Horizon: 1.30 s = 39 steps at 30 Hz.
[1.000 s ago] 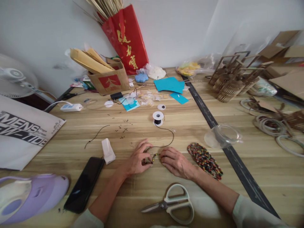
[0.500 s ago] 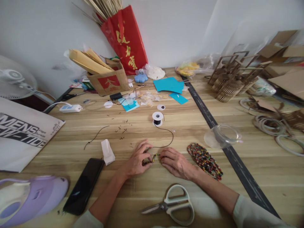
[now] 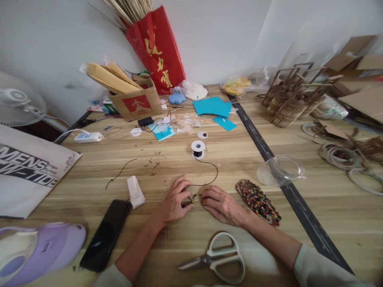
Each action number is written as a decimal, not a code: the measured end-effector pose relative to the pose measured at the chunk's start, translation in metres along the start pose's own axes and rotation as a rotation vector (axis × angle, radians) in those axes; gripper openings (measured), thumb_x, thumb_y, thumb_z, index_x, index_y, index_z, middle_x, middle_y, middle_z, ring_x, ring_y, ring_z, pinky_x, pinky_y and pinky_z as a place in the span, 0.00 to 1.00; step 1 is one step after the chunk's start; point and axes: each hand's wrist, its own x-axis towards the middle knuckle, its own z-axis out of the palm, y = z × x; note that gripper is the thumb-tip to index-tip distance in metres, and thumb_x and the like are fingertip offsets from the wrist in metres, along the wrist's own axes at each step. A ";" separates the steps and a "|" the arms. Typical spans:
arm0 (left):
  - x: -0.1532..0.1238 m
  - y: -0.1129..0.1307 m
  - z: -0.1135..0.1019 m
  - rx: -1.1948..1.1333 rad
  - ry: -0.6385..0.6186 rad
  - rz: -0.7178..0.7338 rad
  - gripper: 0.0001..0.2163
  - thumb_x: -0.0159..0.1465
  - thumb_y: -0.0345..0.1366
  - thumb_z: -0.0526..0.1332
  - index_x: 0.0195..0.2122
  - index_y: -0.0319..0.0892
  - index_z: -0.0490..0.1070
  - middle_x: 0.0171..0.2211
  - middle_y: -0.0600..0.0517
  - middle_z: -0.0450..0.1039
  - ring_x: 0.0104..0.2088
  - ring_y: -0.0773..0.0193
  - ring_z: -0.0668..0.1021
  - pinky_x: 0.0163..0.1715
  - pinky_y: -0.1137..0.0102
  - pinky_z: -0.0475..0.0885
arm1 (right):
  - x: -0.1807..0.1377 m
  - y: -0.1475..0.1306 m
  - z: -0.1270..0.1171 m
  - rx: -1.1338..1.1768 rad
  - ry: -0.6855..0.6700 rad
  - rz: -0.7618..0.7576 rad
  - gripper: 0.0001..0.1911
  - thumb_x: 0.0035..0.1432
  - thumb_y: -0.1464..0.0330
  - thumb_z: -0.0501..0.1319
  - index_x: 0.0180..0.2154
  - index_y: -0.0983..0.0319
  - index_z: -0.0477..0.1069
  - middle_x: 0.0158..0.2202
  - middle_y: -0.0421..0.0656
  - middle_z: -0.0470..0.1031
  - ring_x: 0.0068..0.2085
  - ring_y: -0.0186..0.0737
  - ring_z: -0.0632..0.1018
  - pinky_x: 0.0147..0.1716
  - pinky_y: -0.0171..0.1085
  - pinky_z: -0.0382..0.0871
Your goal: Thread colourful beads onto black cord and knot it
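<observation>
Saw both hands down on the light wooden tabletop [image 3: 89,175], middle of the near edge. Left hand [image 3: 175,203]: fingers curled, thumb and fingertips pinching one end of a short strand of small multicoloured beads [image 3: 194,196]. Right hand [image 3: 221,205]: palm down, fingertips pressed together on the other end of the same strand. The strand lay flat on the tabletop between the two hands, touching both.

A thin black cord [image 3: 213,178] ran from the strand in a loop towards the far edge, up to a small white spool of black cord [image 3: 198,148] standing near the tabletop's middle. An oval heap of loose multicoloured beads [image 3: 257,201] sat just beside the right wrist, on its right. A clear plastic round lid [image 3: 281,169] lay beyond the heap, against the dark seam across the tabletop.

White-handled scissors [image 3: 218,257] lay at the near edge, between the forearms, blades pointing left. A black smartphone [image 3: 105,235] lay face up towards the near left corner, with a folded white paper scrap [image 3: 135,191] just beyond it, well apart from the left hand.
</observation>
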 end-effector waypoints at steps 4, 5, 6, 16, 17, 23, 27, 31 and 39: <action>0.001 0.001 0.001 -0.001 0.003 -0.005 0.04 0.55 0.29 0.65 0.30 0.42 0.70 0.50 0.47 0.67 0.61 0.49 0.60 0.59 0.53 0.60 | 0.000 0.000 0.000 -0.012 -0.002 0.001 0.05 0.63 0.74 0.55 0.39 0.62 0.68 0.42 0.47 0.72 0.47 0.41 0.71 0.49 0.44 0.68; 0.001 0.001 0.001 -0.002 0.004 -0.006 0.04 0.55 0.29 0.65 0.30 0.42 0.70 0.50 0.47 0.67 0.61 0.49 0.60 0.59 0.53 0.60 | -0.001 0.001 0.000 -0.015 -0.003 0.003 0.05 0.63 0.74 0.55 0.39 0.63 0.68 0.42 0.47 0.72 0.47 0.41 0.71 0.49 0.44 0.68; 0.001 0.002 0.001 -0.002 0.002 -0.008 0.04 0.55 0.28 0.64 0.30 0.42 0.70 0.49 0.47 0.67 0.60 0.49 0.60 0.59 0.53 0.61 | -0.001 0.001 0.001 -0.017 -0.003 0.004 0.05 0.63 0.74 0.55 0.39 0.63 0.68 0.42 0.47 0.72 0.47 0.41 0.71 0.49 0.44 0.68; 0.002 0.001 0.000 0.007 -0.005 0.000 0.04 0.56 0.27 0.62 0.30 0.42 0.70 0.49 0.47 0.67 0.61 0.50 0.60 0.59 0.53 0.61 | -0.001 0.001 0.000 -0.014 -0.009 0.002 0.05 0.63 0.74 0.55 0.39 0.63 0.69 0.42 0.48 0.72 0.48 0.42 0.70 0.49 0.45 0.68; 0.002 0.001 0.000 0.008 -0.003 0.003 0.04 0.56 0.27 0.62 0.30 0.42 0.70 0.49 0.47 0.67 0.60 0.50 0.61 0.59 0.53 0.61 | 0.000 0.001 0.000 -0.013 -0.010 0.000 0.05 0.63 0.74 0.54 0.39 0.63 0.69 0.42 0.48 0.72 0.47 0.42 0.70 0.49 0.45 0.68; 0.003 0.000 0.001 0.010 0.000 0.003 0.05 0.55 0.27 0.62 0.32 0.43 0.70 0.49 0.46 0.68 0.60 0.50 0.61 0.59 0.52 0.61 | 0.001 0.000 -0.002 -0.021 0.006 -0.010 0.04 0.63 0.74 0.55 0.38 0.62 0.68 0.41 0.47 0.72 0.47 0.41 0.71 0.49 0.44 0.68; 0.003 0.002 0.000 0.003 0.000 0.003 0.07 0.55 0.26 0.62 0.34 0.43 0.70 0.49 0.46 0.67 0.60 0.50 0.61 0.59 0.52 0.61 | 0.001 0.000 -0.002 -0.025 0.003 -0.011 0.04 0.63 0.74 0.55 0.38 0.62 0.68 0.41 0.47 0.72 0.47 0.41 0.71 0.48 0.43 0.68; 0.002 0.003 -0.001 -0.004 -0.002 0.000 0.07 0.56 0.26 0.61 0.35 0.43 0.69 0.49 0.46 0.67 0.60 0.50 0.61 0.59 0.52 0.61 | 0.000 0.000 -0.001 -0.016 0.010 -0.010 0.06 0.64 0.74 0.54 0.38 0.63 0.69 0.41 0.48 0.72 0.46 0.42 0.71 0.48 0.45 0.68; 0.002 -0.001 0.001 0.014 -0.007 0.011 0.08 0.56 0.26 0.61 0.36 0.42 0.69 0.49 0.46 0.67 0.61 0.51 0.60 0.60 0.53 0.60 | 0.000 0.000 0.000 -0.010 0.008 -0.005 0.05 0.63 0.74 0.54 0.38 0.63 0.69 0.42 0.48 0.72 0.47 0.42 0.70 0.49 0.45 0.68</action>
